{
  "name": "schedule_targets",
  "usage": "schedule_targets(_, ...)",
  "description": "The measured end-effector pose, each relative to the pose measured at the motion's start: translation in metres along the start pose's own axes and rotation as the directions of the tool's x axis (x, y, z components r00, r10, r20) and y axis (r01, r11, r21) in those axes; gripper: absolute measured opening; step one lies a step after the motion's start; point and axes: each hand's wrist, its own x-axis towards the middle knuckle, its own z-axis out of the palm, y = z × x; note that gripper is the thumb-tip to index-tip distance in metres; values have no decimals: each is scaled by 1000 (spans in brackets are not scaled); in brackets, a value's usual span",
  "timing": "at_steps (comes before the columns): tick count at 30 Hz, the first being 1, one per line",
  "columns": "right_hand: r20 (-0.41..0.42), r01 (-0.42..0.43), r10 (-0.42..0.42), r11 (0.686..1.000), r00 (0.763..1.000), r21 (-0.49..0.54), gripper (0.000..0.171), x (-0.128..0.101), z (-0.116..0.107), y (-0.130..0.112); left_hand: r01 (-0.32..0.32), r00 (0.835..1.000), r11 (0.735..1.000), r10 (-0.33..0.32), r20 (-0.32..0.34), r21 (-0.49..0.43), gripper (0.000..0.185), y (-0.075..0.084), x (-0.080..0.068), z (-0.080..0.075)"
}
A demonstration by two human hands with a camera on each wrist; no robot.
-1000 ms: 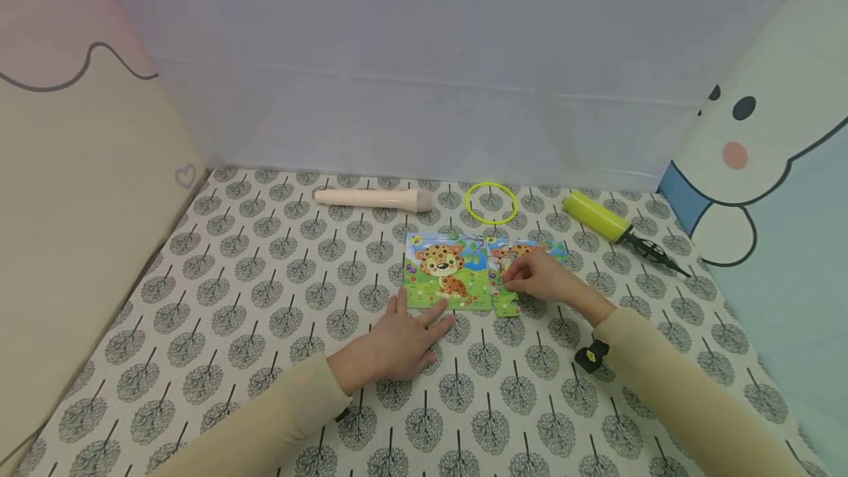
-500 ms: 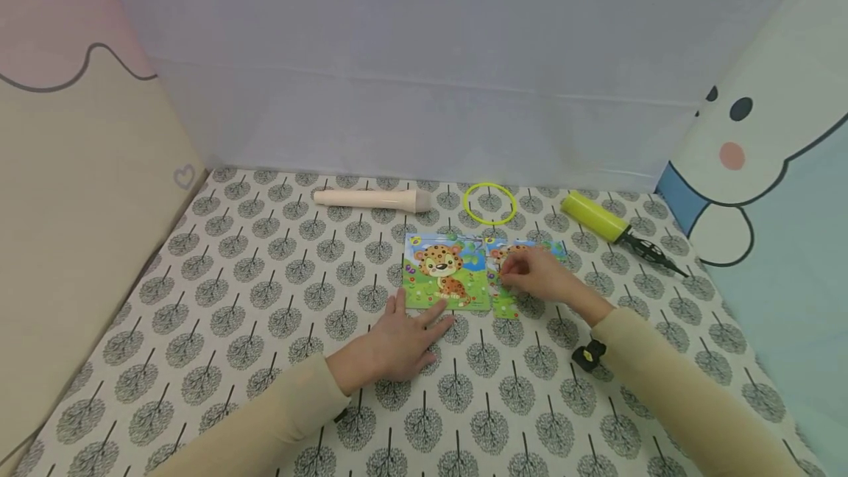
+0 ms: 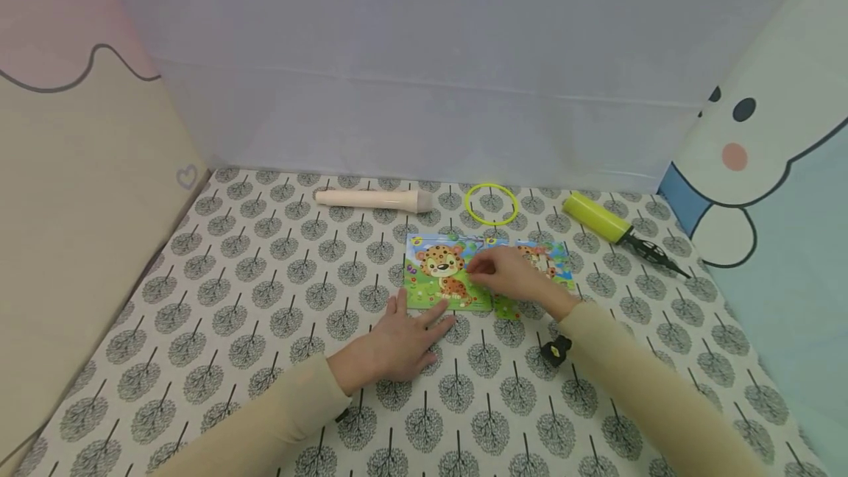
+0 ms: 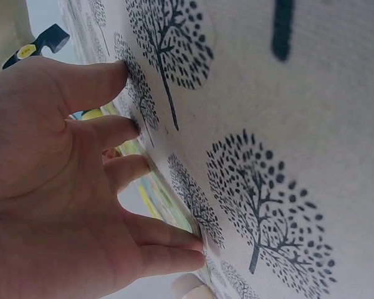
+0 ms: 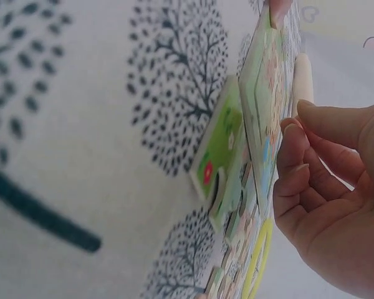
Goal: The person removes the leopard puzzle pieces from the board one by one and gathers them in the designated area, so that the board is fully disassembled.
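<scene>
A puzzle board [image 3: 433, 297] with a spotted cub picture lies flat on the patterned cloth. My left hand [image 3: 402, 341] rests palm down in front of it, fingers spread, its foremost fingertips at the board's near edge. My right hand [image 3: 513, 274] hovers over the board's right part. Its thumb and forefinger tips meet, as the right wrist view shows, and I see nothing between them. Right of the board lie puzzle pieces: a green corner piece [image 3: 506, 308] near me and others [image 3: 550, 260] beyond, partly hidden by the right hand.
Behind the board lie a pale tube-shaped object [image 3: 367, 199] and a thin yellow ring [image 3: 491, 204]. At the back right lies a yellow-green hand pump [image 3: 596, 218] with a black end. A curtain-like wall [image 3: 430, 94] rises behind.
My right hand has moved left, from over the puzzle pieces to over the right part of the board. My left hand stays where it was.
</scene>
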Motion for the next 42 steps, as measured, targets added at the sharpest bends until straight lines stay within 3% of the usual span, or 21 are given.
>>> schedule_targets(9, 29, -19, 20, 1000, 999, -13, 17, 13, 11, -8, -7, 1000, 1000, 7, -7, 5, 62, 0, -2, -3)
schedule_targets(18, 85, 3, -5, 1000, 996, 21, 22, 17, 20, -13, 0, 1000, 1000, 0, -3, -2, 61, 0, -3, -3)
schedule_targets(29, 89, 52, -52, 999, 995, 3, 23, 22, 25, -18, -2, 1000, 999, 2, 8, -42, 62, -1, -3, 0)
schedule_targets(42, 162, 10, -30, 992, 986, 126, 24, 27, 24, -7, -59, 998, 997, 57, -38, -57, 61, -7, -1, 5)
